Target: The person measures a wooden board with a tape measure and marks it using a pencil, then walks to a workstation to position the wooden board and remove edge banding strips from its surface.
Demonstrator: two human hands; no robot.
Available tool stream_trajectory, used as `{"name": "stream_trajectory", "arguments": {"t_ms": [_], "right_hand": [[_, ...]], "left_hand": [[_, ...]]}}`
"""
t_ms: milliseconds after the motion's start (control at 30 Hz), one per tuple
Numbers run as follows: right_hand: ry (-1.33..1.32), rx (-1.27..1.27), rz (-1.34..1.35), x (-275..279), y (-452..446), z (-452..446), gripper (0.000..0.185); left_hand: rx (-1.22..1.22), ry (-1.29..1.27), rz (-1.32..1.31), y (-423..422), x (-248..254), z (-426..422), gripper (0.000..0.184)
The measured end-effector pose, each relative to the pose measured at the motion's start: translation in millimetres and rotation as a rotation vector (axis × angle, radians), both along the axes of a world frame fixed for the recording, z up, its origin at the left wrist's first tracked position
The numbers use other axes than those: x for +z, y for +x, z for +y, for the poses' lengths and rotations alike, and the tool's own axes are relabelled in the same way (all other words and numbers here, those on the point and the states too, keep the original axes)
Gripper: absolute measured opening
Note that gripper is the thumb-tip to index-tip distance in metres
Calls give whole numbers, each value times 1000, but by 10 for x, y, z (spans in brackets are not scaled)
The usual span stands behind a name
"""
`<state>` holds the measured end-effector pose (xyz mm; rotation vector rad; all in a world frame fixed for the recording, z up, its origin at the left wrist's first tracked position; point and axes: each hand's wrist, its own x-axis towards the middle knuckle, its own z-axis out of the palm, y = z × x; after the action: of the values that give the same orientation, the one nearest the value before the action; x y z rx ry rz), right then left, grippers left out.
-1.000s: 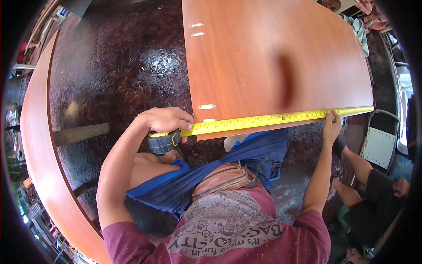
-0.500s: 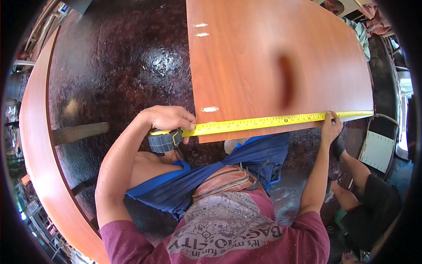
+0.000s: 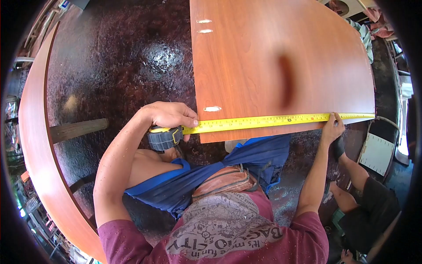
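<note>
Panel [image 3: 263, 79], wood-grained, ahead of the wearer from twelve to two o'clock. Yellow tape blade [image 3: 246, 125] laid across it just in from the near edge. Left hand [image 3: 171, 114] at eleven, wrapped over the dark tape case [image 3: 162, 139], thumb and forefinger pinching the blade by the panel's left edge. Right hand [image 3: 332, 130], between one and two, narrow, fingertips clasping the blade by the near edge.

Step in hand, I'd judge: taking a length across the panel. Next move calls for a flat, straight blade and a clean reading at the left edge.

Hard to make out: figures too small to read; can't tell how the far tip is caught at two o'clock. Panel's supports hidden, its twelve o'clock end cut off. Dark smudge [image 3: 288, 83] over the panel blurred, nature unclear. Another person's leg [image 3: 355, 172] at three; upper body out of view.
</note>
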<state>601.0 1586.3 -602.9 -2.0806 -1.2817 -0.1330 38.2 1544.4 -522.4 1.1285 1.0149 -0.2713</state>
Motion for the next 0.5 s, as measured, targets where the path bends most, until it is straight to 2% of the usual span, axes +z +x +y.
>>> {"name": "stream_trajectory", "arguments": {"t_ms": [267, 500], "right_hand": [[74, -19, 83, -45, -11, 25, 42], [103, 19, 101, -33, 20, 66, 40]], "left_hand": [[-65, 63, 15, 1, -43, 6, 31], [0, 17, -64, -56, -164, -34, 28]]}}
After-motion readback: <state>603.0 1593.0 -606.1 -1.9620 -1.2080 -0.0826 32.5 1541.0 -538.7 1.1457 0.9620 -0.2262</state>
